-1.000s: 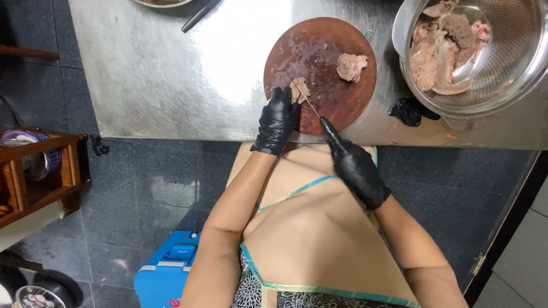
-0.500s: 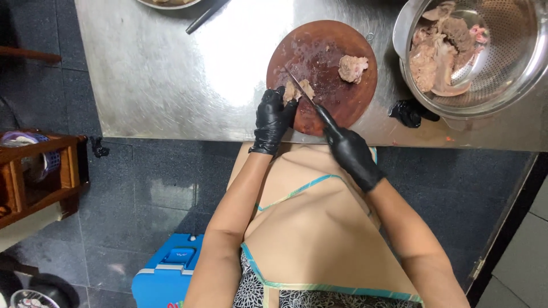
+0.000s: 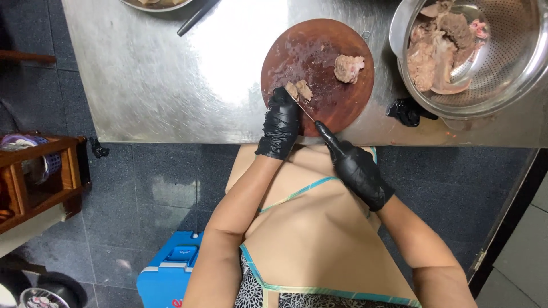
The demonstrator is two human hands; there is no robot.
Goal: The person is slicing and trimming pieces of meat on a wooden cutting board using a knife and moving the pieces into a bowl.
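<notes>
Pinning a small piece of meat (image 3: 299,90) at the near-left edge of the round wooden board (image 3: 342,108), my left hand (image 3: 281,122) has its gloved fingers curled together on top of it. Since a second ago my right hand (image 3: 357,171), closed tight round the knife (image 3: 305,109), has drawn the blade back beside those fingers, so another slice seems under way. A second lump of meat (image 3: 349,68) waits farther back on the board. At right, the perforated steel bowl (image 3: 514,63) holds pale raw meat pieces (image 3: 436,48).
</notes>
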